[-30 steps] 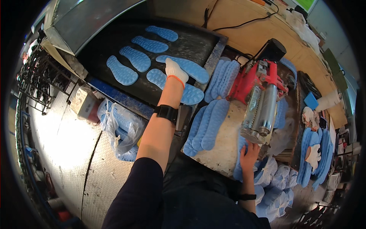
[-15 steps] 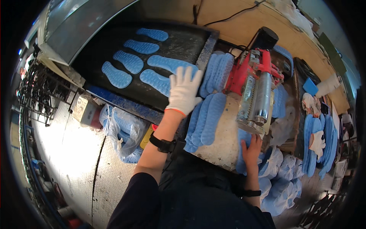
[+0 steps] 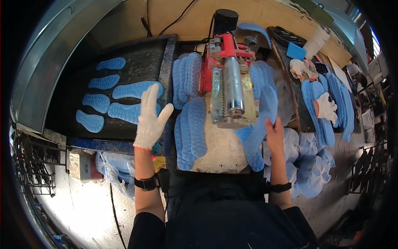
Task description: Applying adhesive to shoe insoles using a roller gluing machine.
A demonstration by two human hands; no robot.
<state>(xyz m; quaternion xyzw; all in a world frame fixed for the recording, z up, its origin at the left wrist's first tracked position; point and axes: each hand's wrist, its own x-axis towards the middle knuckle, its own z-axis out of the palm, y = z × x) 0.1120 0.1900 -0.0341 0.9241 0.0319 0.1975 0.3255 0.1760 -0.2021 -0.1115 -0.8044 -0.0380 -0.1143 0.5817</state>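
Note:
My left hand (image 3: 150, 118), in a white knit glove with an orange cuff edge, is raised with fingers spread, at the right end of the blue insoles (image 3: 137, 89) lying on a black belt (image 3: 62, 112). Nothing is in it. My bare right hand (image 3: 275, 135) grips a long blue insole (image 3: 265, 108) by its right edge, thumb on top. The held insole stands tilted just right of a red machine with a steel roller (image 3: 233, 85). Another insole (image 3: 244, 133) lies partly beneath it.
Stacks of blue insoles (image 3: 194, 128) lie left of the roller, on a pale worktop (image 3: 224, 151). On the right, a side table carries more insoles (image 3: 317, 120), a white glove (image 3: 326, 108) and a blue block (image 3: 296, 51). Filled plastic bags (image 3: 309, 176) sit below.
My view has turned right. My right hand has lifted an insole from the worktop beside the roller. My left hand stays spread near the belt insoles, its fingers now pointing more upright.

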